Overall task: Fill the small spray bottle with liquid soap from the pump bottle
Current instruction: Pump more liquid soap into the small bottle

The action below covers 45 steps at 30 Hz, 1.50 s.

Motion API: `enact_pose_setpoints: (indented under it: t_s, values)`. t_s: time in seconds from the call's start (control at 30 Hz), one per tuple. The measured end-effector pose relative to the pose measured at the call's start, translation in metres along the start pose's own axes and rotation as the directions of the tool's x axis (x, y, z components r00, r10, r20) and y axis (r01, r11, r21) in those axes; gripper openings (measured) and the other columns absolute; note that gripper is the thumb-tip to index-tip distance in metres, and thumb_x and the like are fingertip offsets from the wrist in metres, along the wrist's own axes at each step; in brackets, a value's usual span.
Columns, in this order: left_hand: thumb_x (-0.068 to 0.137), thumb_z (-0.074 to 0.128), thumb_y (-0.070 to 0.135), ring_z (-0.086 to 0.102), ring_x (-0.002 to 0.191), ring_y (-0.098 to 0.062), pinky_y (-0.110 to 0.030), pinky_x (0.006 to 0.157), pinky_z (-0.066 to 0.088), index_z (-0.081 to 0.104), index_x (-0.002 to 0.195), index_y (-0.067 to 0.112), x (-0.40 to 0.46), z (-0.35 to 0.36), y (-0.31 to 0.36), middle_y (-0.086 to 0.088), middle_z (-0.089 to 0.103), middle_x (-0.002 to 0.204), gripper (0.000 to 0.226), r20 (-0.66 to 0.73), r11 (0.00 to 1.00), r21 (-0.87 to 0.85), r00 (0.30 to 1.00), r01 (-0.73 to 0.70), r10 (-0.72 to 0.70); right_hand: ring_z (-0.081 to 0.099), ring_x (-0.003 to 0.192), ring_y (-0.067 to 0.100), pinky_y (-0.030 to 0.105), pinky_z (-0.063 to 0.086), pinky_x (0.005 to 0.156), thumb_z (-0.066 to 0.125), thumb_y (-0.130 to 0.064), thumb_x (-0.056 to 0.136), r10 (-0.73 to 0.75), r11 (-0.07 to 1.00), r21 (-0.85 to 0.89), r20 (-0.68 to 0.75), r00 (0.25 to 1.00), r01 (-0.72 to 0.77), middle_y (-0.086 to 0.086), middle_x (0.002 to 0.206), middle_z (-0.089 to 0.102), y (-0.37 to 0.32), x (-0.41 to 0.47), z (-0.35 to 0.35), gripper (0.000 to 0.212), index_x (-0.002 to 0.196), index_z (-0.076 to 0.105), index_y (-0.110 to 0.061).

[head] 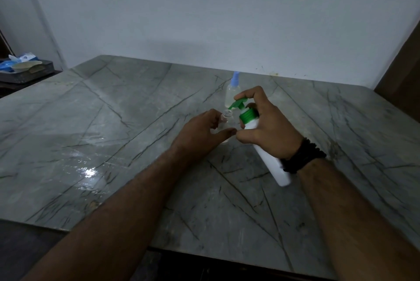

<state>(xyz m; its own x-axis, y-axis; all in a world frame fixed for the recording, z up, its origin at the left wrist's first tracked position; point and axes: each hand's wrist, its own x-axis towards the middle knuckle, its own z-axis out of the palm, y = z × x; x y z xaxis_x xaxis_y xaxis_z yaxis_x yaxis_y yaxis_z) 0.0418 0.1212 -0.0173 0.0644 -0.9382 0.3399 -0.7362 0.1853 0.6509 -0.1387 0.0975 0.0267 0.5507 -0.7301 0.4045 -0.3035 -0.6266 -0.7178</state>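
Observation:
My left hand [202,132] grips a small clear spray bottle [226,115] that stands uncapped on the table, its threaded open neck showing above my fingers. My right hand [266,124] holds a white pump bottle [271,162] with a green collar and green pump head [238,102], tilted so its base points toward me. A finger rests on top of the pump head. The green nozzle tip sits just right of and slightly above the small bottle's open mouth.
A second clear bottle with a light blue spray cap [232,89] stands just behind the hands. The grey marble table [113,133] has a wet shiny patch at left. A tray with blue packets and a bowl [25,69] sits far left. A wall rises behind.

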Motion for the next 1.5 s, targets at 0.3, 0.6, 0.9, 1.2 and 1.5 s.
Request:
enact_pose_setpoints:
  t_s: [0.3, 0.6, 0.9, 1.2, 1.5]
  values:
    - [0.081, 0.066, 0.053, 0.059, 0.096, -0.011, -0.029, 0.081, 0.049, 0.058, 0.114, 0.022, -0.0009, -0.0012, 0.0003, 0.003, 0.064, 0.111, 0.046, -0.006, 1.0, -0.003, 1.0, -0.006, 0.006, 0.06, 0.07, 0.005, 0.015, 0.047, 0.064, 0.079, -0.003, 0.069, 0.002, 1.0, -0.011, 0.005, 1.0, -0.002, -0.007, 0.09, 0.061, -0.0009, 0.0002, 0.0, 0.069, 0.125, 0.043, -0.024]
    - [0.082, 0.067, 0.051, 0.059, 0.098, -0.011, -0.033, 0.085, 0.051, 0.059, 0.115, 0.021, -0.001, -0.0014, 0.0006, 0.001, 0.064, 0.112, 0.046, -0.002, 1.0, -0.007, 1.0, -0.007, 0.007, 0.06, 0.067, 0.001, 0.013, 0.047, 0.062, 0.079, -0.003, 0.069, 0.006, 1.0, -0.009, -0.01, 1.0, -0.006, -0.009, 0.086, 0.06, -0.0015, -0.0004, 0.0011, 0.07, 0.127, 0.045, -0.024]
    - [0.08, 0.066, 0.054, 0.058, 0.093, -0.008, -0.031, 0.08, 0.051, 0.059, 0.109, 0.026, 0.0003, 0.0001, -0.0035, 0.006, 0.064, 0.106, 0.041, -0.015, 1.0, -0.024, 1.0, -0.015, 0.014, 0.06, 0.07, 0.009, 0.014, 0.046, 0.063, 0.078, -0.002, 0.069, 0.016, 1.0, 0.006, -0.005, 1.0, -0.016, -0.006, 0.089, 0.06, -0.0014, -0.0005, 0.001, 0.069, 0.127, 0.045, -0.022]
    - [0.08, 0.066, 0.056, 0.057, 0.092, -0.006, -0.025, 0.076, 0.047, 0.057, 0.109, 0.029, 0.0022, 0.0024, -0.0063, 0.011, 0.061, 0.104, 0.04, -0.017, 1.0, -0.012, 1.0, -0.02, 0.019, 0.059, 0.067, 0.004, 0.016, 0.048, 0.062, 0.078, -0.001, 0.069, 0.016, 1.0, 0.017, 0.0, 1.0, -0.016, -0.005, 0.088, 0.061, -0.0005, 0.0003, -0.0012, 0.067, 0.124, 0.045, -0.023]
    - [0.08, 0.066, 0.055, 0.057, 0.094, -0.008, -0.028, 0.08, 0.049, 0.057, 0.109, 0.028, 0.001, 0.0011, -0.0047, 0.009, 0.062, 0.106, 0.04, -0.02, 1.0, -0.014, 1.0, -0.02, 0.02, 0.059, 0.066, 0.009, 0.018, 0.048, 0.062, 0.078, -0.002, 0.069, 0.012, 1.0, 0.009, -0.007, 1.0, -0.012, -0.005, 0.085, 0.061, -0.0017, -0.0007, -0.0002, 0.07, 0.126, 0.046, -0.024]
